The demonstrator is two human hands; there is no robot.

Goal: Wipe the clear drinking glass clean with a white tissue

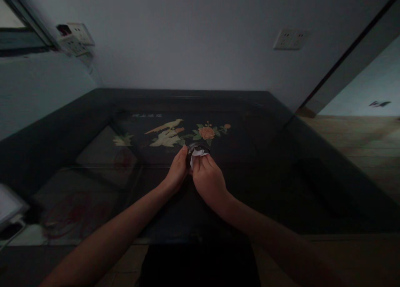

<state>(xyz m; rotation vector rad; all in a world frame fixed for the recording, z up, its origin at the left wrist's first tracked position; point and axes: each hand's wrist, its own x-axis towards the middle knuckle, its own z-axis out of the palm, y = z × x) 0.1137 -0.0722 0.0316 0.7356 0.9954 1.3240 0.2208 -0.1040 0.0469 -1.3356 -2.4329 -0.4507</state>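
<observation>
Over the middle of a dark, glossy tabletop [262, 174], my two hands are close together. My left hand [177, 169] is closed around the left side of a small dark object with a shiny rim [196, 145]; its exact kind does not show in this dim light. Pinched in the fingers of my right hand [211, 179] is a crumpled white tissue [198, 154], pressed against or into the dark object. My fingers hide the lower part of both things.
The tabletop bears a bird picture [167, 132] and an orange flower [206, 132]. A white device with a cable [11, 205] stands at the left edge. Wall sockets [289, 39] are at the back, and wooden floor [359, 141] lies to the right.
</observation>
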